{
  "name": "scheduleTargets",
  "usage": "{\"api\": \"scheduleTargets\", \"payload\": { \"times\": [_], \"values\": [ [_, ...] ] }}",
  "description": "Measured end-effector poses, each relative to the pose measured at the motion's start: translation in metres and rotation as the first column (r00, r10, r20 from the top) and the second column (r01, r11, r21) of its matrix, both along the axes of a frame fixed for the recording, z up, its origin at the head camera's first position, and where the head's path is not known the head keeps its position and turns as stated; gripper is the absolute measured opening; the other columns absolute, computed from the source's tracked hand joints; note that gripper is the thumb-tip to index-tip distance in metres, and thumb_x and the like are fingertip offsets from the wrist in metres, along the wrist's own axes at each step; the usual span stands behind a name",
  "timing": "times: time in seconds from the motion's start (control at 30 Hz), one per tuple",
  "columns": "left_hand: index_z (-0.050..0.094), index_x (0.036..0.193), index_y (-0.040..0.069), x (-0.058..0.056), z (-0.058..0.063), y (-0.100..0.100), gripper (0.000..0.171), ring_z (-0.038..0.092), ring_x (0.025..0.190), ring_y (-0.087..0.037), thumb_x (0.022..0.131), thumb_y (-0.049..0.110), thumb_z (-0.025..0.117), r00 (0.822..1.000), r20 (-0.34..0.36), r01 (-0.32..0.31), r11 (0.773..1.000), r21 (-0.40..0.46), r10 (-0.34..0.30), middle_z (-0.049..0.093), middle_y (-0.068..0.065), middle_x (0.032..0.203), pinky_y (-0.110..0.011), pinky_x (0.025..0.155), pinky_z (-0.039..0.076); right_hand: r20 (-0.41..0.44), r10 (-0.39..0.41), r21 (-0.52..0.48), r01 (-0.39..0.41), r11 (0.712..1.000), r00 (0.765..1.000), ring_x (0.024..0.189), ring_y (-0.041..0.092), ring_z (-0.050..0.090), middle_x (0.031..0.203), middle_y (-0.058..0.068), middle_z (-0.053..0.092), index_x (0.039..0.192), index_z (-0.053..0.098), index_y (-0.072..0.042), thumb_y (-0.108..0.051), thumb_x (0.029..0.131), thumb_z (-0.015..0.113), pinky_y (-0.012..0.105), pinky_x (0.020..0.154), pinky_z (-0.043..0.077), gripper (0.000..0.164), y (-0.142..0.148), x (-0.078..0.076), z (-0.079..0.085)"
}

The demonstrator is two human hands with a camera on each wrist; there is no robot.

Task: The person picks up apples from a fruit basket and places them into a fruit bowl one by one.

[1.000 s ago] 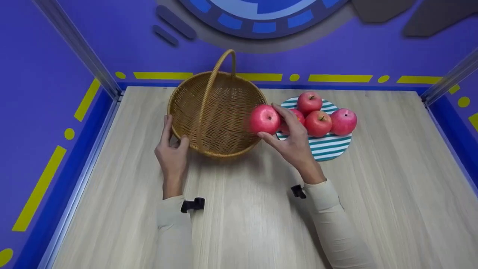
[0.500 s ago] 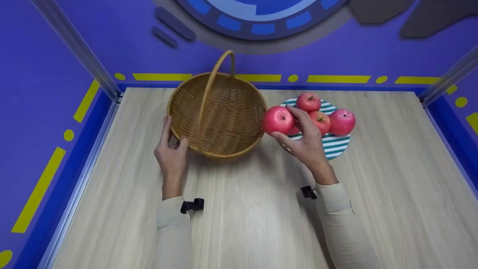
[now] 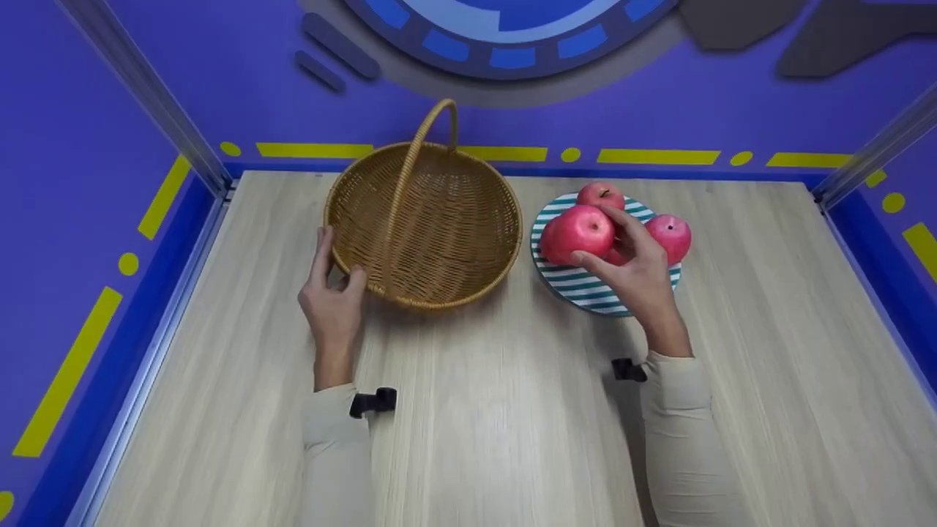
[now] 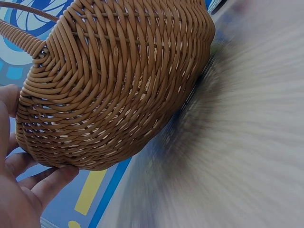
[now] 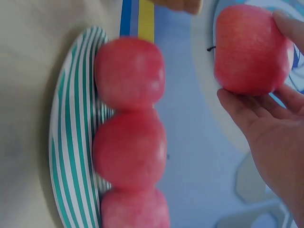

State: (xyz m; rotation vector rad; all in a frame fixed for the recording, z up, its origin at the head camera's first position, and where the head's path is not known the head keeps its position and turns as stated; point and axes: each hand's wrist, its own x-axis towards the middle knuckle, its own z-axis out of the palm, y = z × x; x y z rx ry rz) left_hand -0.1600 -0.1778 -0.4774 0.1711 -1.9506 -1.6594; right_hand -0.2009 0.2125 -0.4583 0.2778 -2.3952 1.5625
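Observation:
My left hand grips the near left rim of a brown wicker basket with an arched handle. In the left wrist view the thumb and fingertips lie against the woven basket wall. My right hand holds a red apple between thumb and fingers. That apple is raised over a round plate with green and white stripes; the right wrist view shows a gap between the held apple and several apples on the plate. In the head view the hand and held apple partly cover these.
A pinkish apple sits on the plate's right side, another apple at its back. The pale wooden table meets a blue-purple back wall close behind basket and plate. A side wall stands at left.
My right hand has moved right with the apple, from the basket's right rim to above the striped plate. The left hand stays on the basket.

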Motion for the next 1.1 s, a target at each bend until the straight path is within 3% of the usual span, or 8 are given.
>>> {"api": "scheduleTargets", "payload": {
  "times": [0.17, 0.43, 0.63, 0.83, 1.1],
  "values": [
    [0.051, 0.156, 0.000, 0.000, 0.000, 0.000, 0.066, 0.052, 0.142, -0.038, 0.092, -0.010, 0.061, 1.000, -0.003, 0.004, 1.000, 0.013, -0.004, 0.042, -0.010, 0.166, -0.028, 0.089, 0.056, 0.042, -0.029, -0.023, 0.030, 0.999, 0.999, 0.130, 0.027, 0.057, 0.146, 0.008, 0.060, 0.156, 0.051, -0.009, -0.021, 0.087, 0.091, 0.029, 0.100, 0.054, 0.081, 0.022, 0.001, 0.001],
    [0.052, 0.155, -0.001, 0.001, 0.000, -0.001, 0.065, 0.052, 0.141, -0.042, 0.091, -0.012, 0.060, 1.000, -0.025, -0.001, 1.000, 0.012, 0.001, 0.041, -0.014, 0.165, -0.027, 0.092, 0.056, 0.095, -0.084, -0.028, 0.087, 0.996, 0.992, 0.131, 0.027, 0.059, 0.146, 0.007, 0.060, 0.153, 0.056, -0.013, -0.028, 0.087, 0.090, 0.023, 0.098, 0.054, 0.076, 0.053, 0.002, -0.003],
    [0.052, 0.155, 0.001, -0.007, -0.016, -0.006, 0.066, 0.053, 0.140, -0.041, 0.091, -0.012, 0.060, 1.000, -0.018, -0.008, 1.000, 0.012, 0.008, 0.041, -0.013, 0.165, -0.041, 0.097, 0.056, 0.147, -0.100, -0.045, 0.108, 0.993, 0.984, 0.131, 0.024, 0.058, 0.147, 0.006, 0.059, 0.154, 0.056, -0.015, -0.029, 0.087, 0.090, 0.021, 0.097, 0.053, 0.076, 0.072, 0.003, -0.007],
    [0.052, 0.158, 0.016, -0.013, -0.032, -0.013, 0.070, 0.053, 0.142, -0.025, 0.092, -0.004, 0.063, 1.000, 0.010, 0.006, 1.000, 0.006, -0.006, 0.042, 0.007, 0.166, -0.027, 0.088, 0.057, 0.196, -0.093, -0.042, 0.103, 0.994, 0.976, 0.133, 0.023, 0.056, 0.151, 0.005, 0.057, 0.156, 0.055, -0.013, -0.028, 0.087, 0.090, 0.020, 0.098, 0.052, 0.079, 0.086, 0.005, -0.011],
    [0.053, 0.158, 0.018, -0.013, -0.032, -0.014, 0.071, 0.054, 0.141, -0.026, 0.092, -0.003, 0.064, 1.000, 0.014, 0.013, 1.000, 0.024, -0.014, 0.042, 0.007, 0.165, -0.028, 0.090, 0.057, 0.292, -0.057, 0.015, 0.055, 0.998, 0.955, 0.139, 0.030, 0.052, 0.157, 0.013, 0.052, 0.160, 0.049, -0.014, -0.032, 0.089, 0.089, 0.019, 0.098, 0.051, 0.084, 0.100, 0.008, -0.018]
  ]
}}
